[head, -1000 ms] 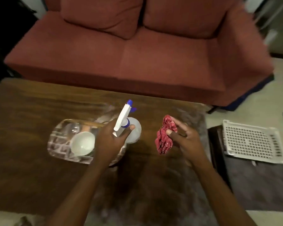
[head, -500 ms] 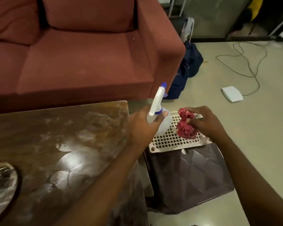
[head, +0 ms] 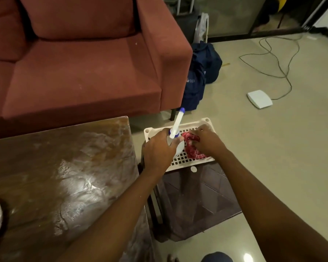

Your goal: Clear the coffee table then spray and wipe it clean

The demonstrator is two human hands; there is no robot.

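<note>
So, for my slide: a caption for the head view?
Left hand holds spray bottle, right hand grips red cloth over white perforated tray beside the coffee table.

White spray bottle (head: 176,127), blue at tip and collar, is gripped by the left hand (head: 157,151), tilted slightly right, over a white slotted tray (head: 186,166). Red patterned cloth (head: 192,149), crumpled, is held by the right hand (head: 208,142) just beside the bottle. Dark wooden bench (head: 64,176) is seen streaked and glossy at left.
</note>
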